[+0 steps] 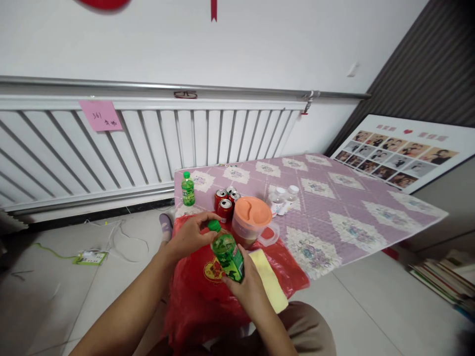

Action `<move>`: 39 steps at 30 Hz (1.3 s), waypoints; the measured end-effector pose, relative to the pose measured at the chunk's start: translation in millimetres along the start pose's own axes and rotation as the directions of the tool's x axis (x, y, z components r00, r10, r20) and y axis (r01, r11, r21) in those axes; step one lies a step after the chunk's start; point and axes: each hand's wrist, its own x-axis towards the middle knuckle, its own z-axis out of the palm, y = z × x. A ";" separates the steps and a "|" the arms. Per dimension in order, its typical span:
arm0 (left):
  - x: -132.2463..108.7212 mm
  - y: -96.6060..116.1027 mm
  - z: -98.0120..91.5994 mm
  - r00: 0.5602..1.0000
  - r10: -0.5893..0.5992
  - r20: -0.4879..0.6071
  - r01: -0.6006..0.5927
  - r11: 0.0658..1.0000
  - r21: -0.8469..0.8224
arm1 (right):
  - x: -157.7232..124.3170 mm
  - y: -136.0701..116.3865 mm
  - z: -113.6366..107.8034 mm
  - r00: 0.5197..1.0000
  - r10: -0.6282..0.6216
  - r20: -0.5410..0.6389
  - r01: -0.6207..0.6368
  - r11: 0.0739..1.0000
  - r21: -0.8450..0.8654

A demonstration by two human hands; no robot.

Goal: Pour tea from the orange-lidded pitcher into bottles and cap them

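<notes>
My right hand [247,282] is wrapped round the lower part of a green-labelled drink bottle [228,254], which leans to the left over a red plastic bag [189,277]. At its top, the thumb and fingers of my left hand [193,235] curl about the green bottle cap [214,225]. Just behind the bottle stands a clear plastic pitcher [245,232] with an orange lid [253,211]. Several red drink cans [224,209] are grouped left of the pitcher. A folded yellow cloth [270,284] lies on the bag, beside my right wrist.
A second green drink bottle [188,190] stands at the table's back left. Clear white-capped bottles [284,200] are right of the pitcher. A floral tablecloth [349,198] covers the table. Behind runs a white radiator [148,143]; a power strip [89,258] lies on the floor.
</notes>
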 end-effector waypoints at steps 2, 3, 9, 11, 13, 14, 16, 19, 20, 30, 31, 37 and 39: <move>-3.4 1.0 3.6 0.999 -0.018 -0.031 0.015 0.997 -0.072 | 0.6 -1.7 1.8 1.000 0.008 -0.015 -0.007 0.999 0.050; -5.9 0.6 5.8 0.998 -0.028 -0.052 0.022 0.993 -0.113 | 0.6 -2.5 2.0 1.000 0.017 -0.022 -0.016 0.997 0.071; -30.8 -18.2 32.0 0.993 -0.115 -0.039 0.107 0.979 -0.174 | -2.2 -1.6 0.6 0.993 0.110 0.041 -0.116 0.978 0.176; -38.7 -26.3 45.3 0.994 -0.112 0.010 0.111 0.971 -0.210 | -3.4 1.4 3.0 0.989 0.137 0.055 -0.145 0.972 0.185; -44.3 -32.5 57.8 0.996 -0.078 0.045 0.088 0.947 -0.308 | -4.7 3.8 7.1 0.988 0.138 0.074 -0.150 0.969 0.194; -46.2 -34.6 63.0 0.997 -0.065 0.045 0.077 0.931 -0.357 | -5.3 4.3 9.2 0.988 0.129 0.084 -0.144 0.968 0.206; -48.7 -36.7 70.3 0.998 -0.061 0.023 0.065 0.905 -0.421 | -6.4 4.1 12.3 0.990 0.110 0.092 -0.129 0.964 0.234; -51.3 -33.5 73.8 0.994 -0.096 -0.044 0.067 0.896 -0.438 | -7.9 2.8 11.2 0.990 0.094 0.102 -0.117 0.962 0.247; -52.3 -30.9 73.5 0.992 -0.112 -0.054 0.078 0.899 -0.432 | -8.4 2.9 9.1 0.990 0.091 0.109 -0.115 0.963 0.243; -67.5 -38.0 75.8 0.973 0.002 -0.232 0.045 0.979 0.198 | -9.4 7.7 -27.8 0.994 0.095 -0.058 -0.072 0.946 0.317; -69.0 -42.4 77.2 0.971 0.051 -0.235 0.014 0.964 0.266 | -9.1 4.8 -32.2 0.993 0.083 -0.080 -0.055 0.950 0.307; -73.8 -53.9 79.3 0.952 0.240 -0.188 -0.091 0.812 0.577 | -11.3 -20.2 -54.7 0.984 0.003 -0.176 0.022 0.990 0.143; -73.8 -54.2 79.3 0.945 0.277 -0.174 -0.103 0.757 0.646 | -12.2 -25.7 -58.1 0.983 -0.018 -0.184 0.034 0.996 0.086</move>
